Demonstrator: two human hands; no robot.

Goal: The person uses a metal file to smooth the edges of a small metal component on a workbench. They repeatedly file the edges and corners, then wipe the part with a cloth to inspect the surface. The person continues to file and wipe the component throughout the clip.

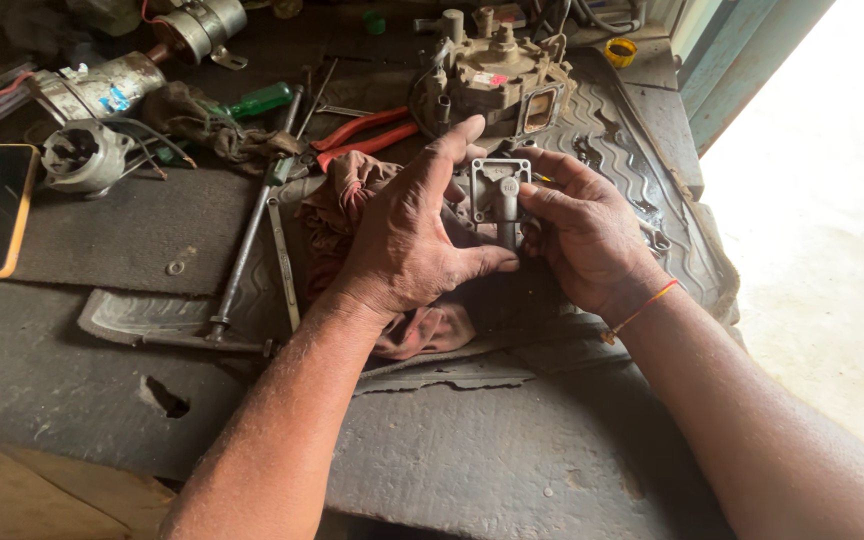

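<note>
- We clasp a small grey metal cover (497, 195) between our left hand (407, 235) and right hand (582, 235), both grips closed on it.
- It sits just in front of the carburettor body (497, 75), over a brown rag (352, 200) on the worktop (102, 240).

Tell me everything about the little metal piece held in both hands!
The small metal part looks like dull grey cast metal, grimy. It has a flat squarish plate with holes near its corners and a round tube pointing down. It is held upright above a reddish rag. The left hand grips its left side, thumb under the tube; the right hand pinches its right side.
</note>
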